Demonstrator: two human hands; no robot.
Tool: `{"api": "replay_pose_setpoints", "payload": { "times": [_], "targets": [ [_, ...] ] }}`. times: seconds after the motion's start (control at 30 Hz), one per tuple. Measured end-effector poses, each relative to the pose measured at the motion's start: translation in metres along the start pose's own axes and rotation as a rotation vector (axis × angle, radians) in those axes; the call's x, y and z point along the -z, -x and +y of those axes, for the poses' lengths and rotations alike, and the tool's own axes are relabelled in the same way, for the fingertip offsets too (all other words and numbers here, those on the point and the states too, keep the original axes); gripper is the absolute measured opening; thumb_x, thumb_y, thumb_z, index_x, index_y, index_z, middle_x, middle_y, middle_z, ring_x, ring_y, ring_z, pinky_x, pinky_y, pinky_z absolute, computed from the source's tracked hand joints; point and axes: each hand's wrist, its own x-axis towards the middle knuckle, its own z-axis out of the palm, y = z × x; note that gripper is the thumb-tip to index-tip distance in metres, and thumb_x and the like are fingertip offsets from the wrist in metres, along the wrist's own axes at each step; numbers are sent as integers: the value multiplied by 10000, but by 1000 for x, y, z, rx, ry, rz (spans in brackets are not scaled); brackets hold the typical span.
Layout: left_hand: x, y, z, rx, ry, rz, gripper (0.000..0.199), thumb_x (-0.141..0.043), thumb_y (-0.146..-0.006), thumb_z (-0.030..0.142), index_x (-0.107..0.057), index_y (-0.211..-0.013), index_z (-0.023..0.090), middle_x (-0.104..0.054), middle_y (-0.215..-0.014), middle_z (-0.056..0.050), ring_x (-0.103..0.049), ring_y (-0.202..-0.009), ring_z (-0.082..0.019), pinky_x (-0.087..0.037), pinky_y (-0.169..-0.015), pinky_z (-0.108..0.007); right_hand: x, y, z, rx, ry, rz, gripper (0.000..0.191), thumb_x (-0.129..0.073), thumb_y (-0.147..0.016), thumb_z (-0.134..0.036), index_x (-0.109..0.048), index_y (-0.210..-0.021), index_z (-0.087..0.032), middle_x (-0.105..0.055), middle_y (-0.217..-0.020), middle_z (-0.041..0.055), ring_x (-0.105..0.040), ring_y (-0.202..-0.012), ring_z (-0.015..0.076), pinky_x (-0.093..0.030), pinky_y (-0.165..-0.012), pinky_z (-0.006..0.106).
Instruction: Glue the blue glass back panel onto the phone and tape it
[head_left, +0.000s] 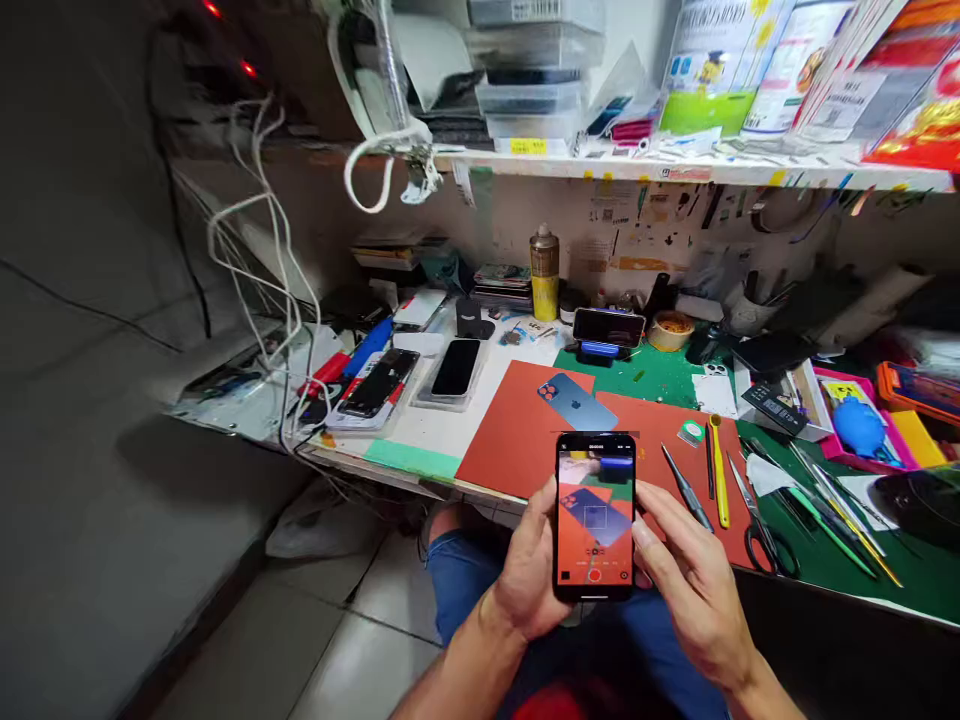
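A black smartphone (595,540) is held upright between my two hands over my lap, at the bench's front edge. My left hand (529,575) wraps its left side, and my right hand (694,580) grips the right edge, some of its fingers hidden behind. On the lit screen is a camera view with a red record button. Beyond it, a dark blue phone (574,402) lies back up on the orange-red mat (502,430), its camera cluster at the upper left. A screen picture of that blue phone shows on the held one.
Right of the mat lie scissors (765,540), a yellow-handled tool (720,480) and several tweezers. Two phones rest at the left, near hanging white cables (277,240). A spray can (545,275) and a propped phone (607,328) stand behind. Overhead runs a loaded shelf (555,168).
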Motion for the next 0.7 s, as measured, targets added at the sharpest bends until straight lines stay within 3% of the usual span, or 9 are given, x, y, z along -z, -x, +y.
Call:
{"api": "replay_pose_setpoints", "payload": {
  "times": [0.3, 0.7],
  "targets": [
    [7, -15, 3, 62, 16, -3, 652, -635, -997, 664, -770, -1304, 105, -805, -1253, -199, -694, -1319, -404, -469, -1180, -502, 0, -6, 18, 25, 58, 7, 393, -611, -1097, -338, -711, -1467, -252, -722, -1461, 143, -729, -1293, 333, -628, -1114, 512],
    [12, -19, 11, 58, 26, 34, 641, -647, -995, 652, -739, -1370, 140, -782, -1334, -174, -682, -1346, -395, -474, -1185, -489, -6, -13, 31, 13, 13, -65, 415, -586, -1114, -276, -646, -1524, -305, -662, -1502, 122, -762, -1066, 236, -622, -1100, 465]
  ]
}}
